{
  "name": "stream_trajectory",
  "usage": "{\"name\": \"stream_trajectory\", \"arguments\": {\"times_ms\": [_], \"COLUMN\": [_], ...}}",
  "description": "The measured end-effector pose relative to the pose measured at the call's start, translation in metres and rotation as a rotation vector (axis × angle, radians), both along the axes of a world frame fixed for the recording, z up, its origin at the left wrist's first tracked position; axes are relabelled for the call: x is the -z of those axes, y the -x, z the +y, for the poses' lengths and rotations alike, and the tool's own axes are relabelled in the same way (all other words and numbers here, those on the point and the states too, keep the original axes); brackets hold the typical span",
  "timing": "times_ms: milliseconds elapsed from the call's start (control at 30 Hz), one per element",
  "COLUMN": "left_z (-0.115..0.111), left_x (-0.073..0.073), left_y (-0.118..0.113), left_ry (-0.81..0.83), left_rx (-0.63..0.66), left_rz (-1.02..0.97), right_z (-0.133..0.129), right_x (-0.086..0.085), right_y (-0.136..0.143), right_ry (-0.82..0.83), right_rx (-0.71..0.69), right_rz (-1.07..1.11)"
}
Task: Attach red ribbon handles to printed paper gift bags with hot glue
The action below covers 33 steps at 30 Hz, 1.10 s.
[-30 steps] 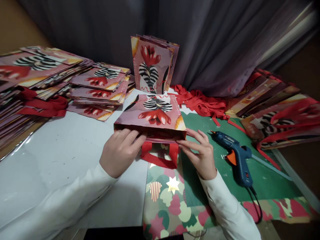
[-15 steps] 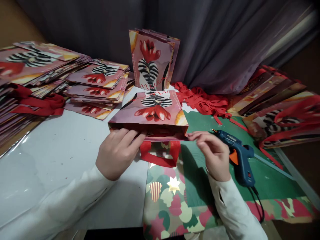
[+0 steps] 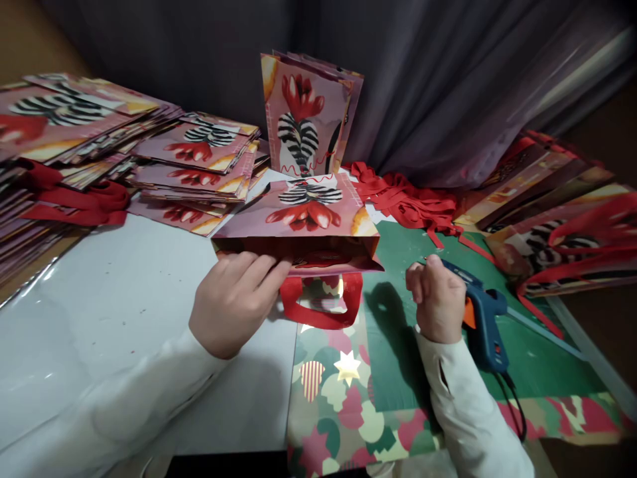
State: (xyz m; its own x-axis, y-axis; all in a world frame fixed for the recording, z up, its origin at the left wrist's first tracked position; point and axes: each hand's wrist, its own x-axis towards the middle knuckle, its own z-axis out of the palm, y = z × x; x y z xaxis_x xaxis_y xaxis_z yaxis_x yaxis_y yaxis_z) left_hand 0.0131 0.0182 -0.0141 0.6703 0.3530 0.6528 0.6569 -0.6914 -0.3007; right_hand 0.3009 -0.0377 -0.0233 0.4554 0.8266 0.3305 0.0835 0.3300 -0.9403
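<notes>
Pink bag (image 3: pixel 303 219) clamped in left fingers (image 3: pixel 256 269), right fingers (image 3: pixel 416 284) curled together, partly hiding glue gun (image 3: pixel 488 328)

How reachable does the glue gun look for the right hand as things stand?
Probably yes: the right hand, clear of the open bag, partly overlaps the glue gun in view, and nothing visible lies between them.

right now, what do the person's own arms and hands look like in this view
Both arms wear long, plain off-white sleeves that reach the wrists: the left sleeve shows soft creases, and the right sleeve has a small dark slit near its cuff. The left hand and right hand are bare, with no gloves, and no rings are visible.
</notes>
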Motion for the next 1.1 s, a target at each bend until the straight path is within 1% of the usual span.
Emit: {"name": "stream_trajectory", "arguments": {"times_ms": [100,167,233,300,400,467,600,667,733,800,967,1100], "left_z": [0.0007,0.0009,0.0006,0.0002,-0.0001,0.0000,0.0002,0.0001,0.0000,0.0000,0.0002,0.0002], "left_x": [0.0007,0.0007,0.0003,-0.0002,-0.0002,0.0001,0.0003,-0.0001,-0.0005,-0.0008,-0.0008,-0.0006], "left_y": [-0.0006,-0.0012,-0.0015,-0.0015,-0.0013,-0.0011,-0.0010,-0.0010,-0.0011,-0.0013,-0.0017,-0.0019], "left_ry": [-0.001,-0.001,0.001,-0.002,-0.009,-0.015,-0.018,-0.014,-0.012,-0.010,0.000,0.008], "left_rx": [0.001,0.004,0.002,-0.009,-0.012,-0.011,-0.016,-0.014,-0.010,-0.008,-0.002,-0.008], "left_rz": [0.005,0.004,0.002,-0.004,-0.001,0.005,0.014,0.018,0.019,0.014,0.015,0.015], "right_z": [0.0003,0.0006,0.0006,-0.0001,-0.0012,-0.0012,-0.0001,0.0000,-0.0004,-0.0012,-0.0025,-0.0017], "right_x": [0.0003,-0.0005,-0.0012,-0.0014,-0.0009,-0.0007,-0.0010,-0.0013,-0.0014,-0.0013,0.0005,0.0008], "right_y": [-0.0032,-0.0035,-0.0021,-0.0001,0.0020,0.0021,0.0009,0.0008,0.0012,0.0019,0.0024,0.0018], "right_ry": [0.123,0.163,0.165,0.157,0.165,0.170,0.196,0.215,0.233,0.251,0.287,0.264], "right_rx": [-0.099,-0.126,-0.083,0.000,0.053,0.035,-0.140,-0.221,-0.264,-0.267,-0.169,-0.187], "right_rz": [-0.127,-0.226,-0.307,-0.333,-0.244,-0.130,0.080,0.122,0.133,0.129,0.149,0.114]}}
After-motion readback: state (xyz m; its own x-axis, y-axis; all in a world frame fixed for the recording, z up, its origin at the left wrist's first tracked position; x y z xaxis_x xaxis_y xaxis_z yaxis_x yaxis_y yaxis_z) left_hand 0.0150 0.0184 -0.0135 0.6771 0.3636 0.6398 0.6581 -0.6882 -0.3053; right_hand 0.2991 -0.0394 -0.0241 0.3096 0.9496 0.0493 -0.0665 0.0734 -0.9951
